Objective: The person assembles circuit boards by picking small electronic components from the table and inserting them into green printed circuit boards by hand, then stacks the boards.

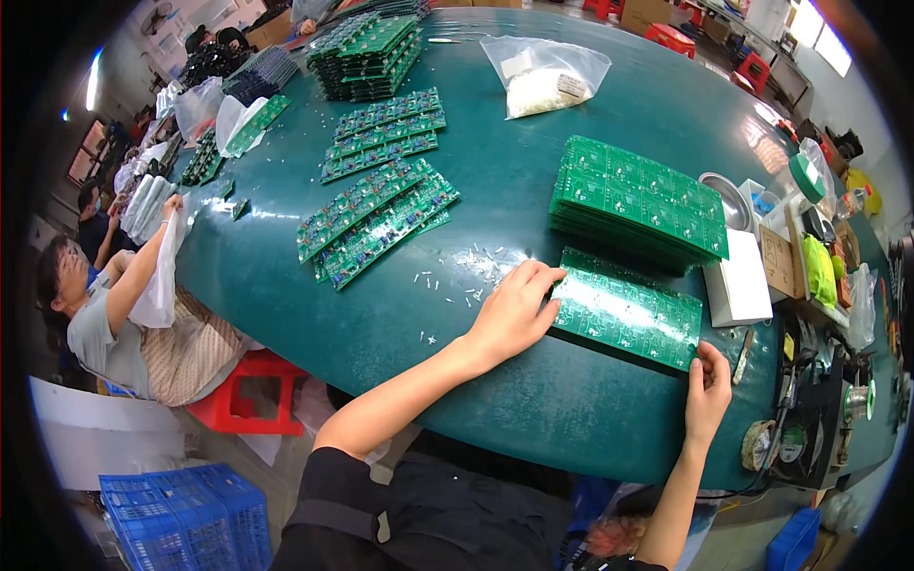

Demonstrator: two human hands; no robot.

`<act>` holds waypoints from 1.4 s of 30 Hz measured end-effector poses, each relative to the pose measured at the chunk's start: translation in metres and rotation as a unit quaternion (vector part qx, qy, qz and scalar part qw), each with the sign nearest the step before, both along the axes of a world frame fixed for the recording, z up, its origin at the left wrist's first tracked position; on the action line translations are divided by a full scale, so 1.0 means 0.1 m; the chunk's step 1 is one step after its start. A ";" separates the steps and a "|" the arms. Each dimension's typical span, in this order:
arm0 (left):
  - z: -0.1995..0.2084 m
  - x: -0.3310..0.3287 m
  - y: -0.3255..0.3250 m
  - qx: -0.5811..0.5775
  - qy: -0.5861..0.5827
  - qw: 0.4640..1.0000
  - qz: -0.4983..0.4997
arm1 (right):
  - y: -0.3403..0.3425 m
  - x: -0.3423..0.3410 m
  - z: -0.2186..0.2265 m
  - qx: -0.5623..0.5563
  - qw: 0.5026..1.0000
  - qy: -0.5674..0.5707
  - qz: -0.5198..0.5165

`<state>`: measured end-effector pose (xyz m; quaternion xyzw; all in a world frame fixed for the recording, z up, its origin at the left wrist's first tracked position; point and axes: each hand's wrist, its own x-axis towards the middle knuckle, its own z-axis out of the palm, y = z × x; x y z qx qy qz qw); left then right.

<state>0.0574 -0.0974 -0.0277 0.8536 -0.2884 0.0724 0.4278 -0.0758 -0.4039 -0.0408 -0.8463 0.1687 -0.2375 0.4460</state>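
A green circuit board panel is held by its two short ends, just above or on the green table. My left hand grips its left end between thumb and fingers. At the right end, my right hand pinches the near corner. Right behind the panel rises a tall stack of similar green panels. Small white bits lie scattered beside my left hand. Farther left, several boards fitted with components lie in overlapping rows.
A clear bag of white parts lies at the back, near a high board stack. To the right stand a white box, a metal bowl and a solder spool. A co-worker sits at the left edge with a plastic bag.
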 end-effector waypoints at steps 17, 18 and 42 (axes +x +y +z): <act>0.73 1.33 2.44 0.362 0.120 0.922 0.070 | -0.11 -0.10 0.01 0.015 0.997 -0.063 -0.034; 0.72 1.41 2.58 0.339 0.093 0.935 0.054 | -0.11 -0.10 0.00 0.016 0.997 -0.068 -0.027; 1.17 0.56 2.44 -0.197 0.158 0.957 0.145 | 0.21 -0.19 0.29 -0.101 0.982 -0.157 -0.004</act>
